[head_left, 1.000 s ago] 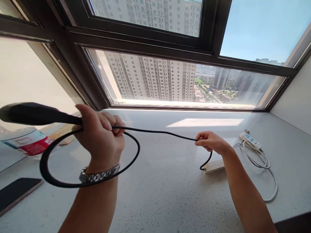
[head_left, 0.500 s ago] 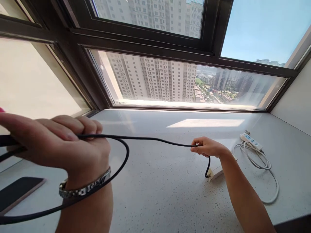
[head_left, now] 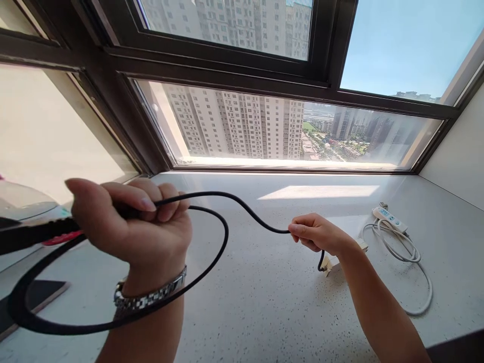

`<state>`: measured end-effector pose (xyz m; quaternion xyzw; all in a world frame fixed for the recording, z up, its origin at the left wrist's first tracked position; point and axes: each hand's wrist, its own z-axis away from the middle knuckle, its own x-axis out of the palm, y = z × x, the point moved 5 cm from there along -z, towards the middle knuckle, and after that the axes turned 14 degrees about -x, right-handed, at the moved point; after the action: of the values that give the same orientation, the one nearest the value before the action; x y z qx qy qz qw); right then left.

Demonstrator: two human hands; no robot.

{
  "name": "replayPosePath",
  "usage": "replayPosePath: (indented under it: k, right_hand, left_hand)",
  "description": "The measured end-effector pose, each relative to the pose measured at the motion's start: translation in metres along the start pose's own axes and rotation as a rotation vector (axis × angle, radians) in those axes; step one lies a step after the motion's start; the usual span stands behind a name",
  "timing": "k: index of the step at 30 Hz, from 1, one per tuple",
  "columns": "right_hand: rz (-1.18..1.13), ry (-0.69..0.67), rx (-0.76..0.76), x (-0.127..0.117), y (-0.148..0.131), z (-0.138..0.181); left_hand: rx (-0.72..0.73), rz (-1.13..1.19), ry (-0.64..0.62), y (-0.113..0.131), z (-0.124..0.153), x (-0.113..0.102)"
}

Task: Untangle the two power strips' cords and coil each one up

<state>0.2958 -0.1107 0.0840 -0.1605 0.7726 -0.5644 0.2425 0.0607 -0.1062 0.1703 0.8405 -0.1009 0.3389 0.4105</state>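
My left hand (head_left: 141, 229), with a metal watch on its wrist, grips a black cable (head_left: 242, 206) together with a black handle-like end (head_left: 26, 234) that runs off to the left. A big loop of the cable hangs around my left wrist and forearm. From that fist the cable arcs right to my right hand (head_left: 315, 233), which pinches it between thumb and fingers above the counter. Below the right hand the cable ends at a white plug block (head_left: 327, 263), lifted just off the surface.
A white power strip (head_left: 390, 218) with a coiled white cord (head_left: 412, 262) lies on the speckled counter (head_left: 264, 297) at the right. A dark phone (head_left: 34, 297) lies at the left edge. A red-labelled container (head_left: 56, 237) stands behind my left hand. Large windows back the counter.
My left hand turned and drew the cable into a wider loop. My right hand slid left along the cable, and the white plug block rose off the counter toward it.
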Motion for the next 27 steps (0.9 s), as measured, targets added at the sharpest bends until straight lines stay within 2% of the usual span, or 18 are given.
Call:
replayPosePath:
  k: [2,4,6,10,12,15,17,18,19,21,24,27]
  right_hand:
    - [0.017,-0.030,0.010,0.001,0.001,0.000]
    - [0.046,-0.043,0.016,0.002,0.000,0.001]
    - [0.071,-0.030,0.032,0.002,-0.001,0.001]
    - [0.065,0.046,0.084,-0.004,0.003,0.001]
    - [0.036,0.094,0.091,-0.009,0.009,0.000]
    - [-0.032,0.183,0.075,-0.020,0.018,-0.001]
    - [-0.091,0.224,0.065,-0.026,0.024,-0.003]
    - [-0.117,0.229,0.069,-0.028,0.026,-0.003]
    - [-0.136,0.220,0.080,-0.028,0.028,-0.003]
    - [-0.146,0.160,0.106,-0.028,0.030,-0.003]
    - [-0.077,0.047,0.128,-0.027,0.029,-0.001]
    - [0.080,0.041,0.154,-0.037,0.029,0.004]
  left_hand:
    - [0.022,-0.013,-0.165,-0.007,0.002,0.008]
    - [-0.028,-0.024,-0.272,-0.015,0.005,0.015]
    - [-0.061,-0.042,-0.318,-0.020,0.009,0.021]
    - [-0.020,-0.065,-0.358,-0.018,0.017,0.031]
    - [-0.087,-0.038,-0.434,-0.018,0.025,0.036]
    - [-0.244,0.021,-0.693,-0.021,0.050,0.044]
    - [-0.250,0.007,-0.851,-0.022,0.068,0.048]
    - [-0.219,-0.027,-0.888,-0.022,0.074,0.048]
    - [-0.171,-0.070,-0.885,-0.022,0.077,0.046]
    - [-0.080,-0.152,-0.795,-0.023,0.071,0.041]
    - [-0.060,-0.198,-0.585,-0.022,0.045,0.032]
    - [0.009,-0.207,-0.374,-0.012,0.019,0.021]
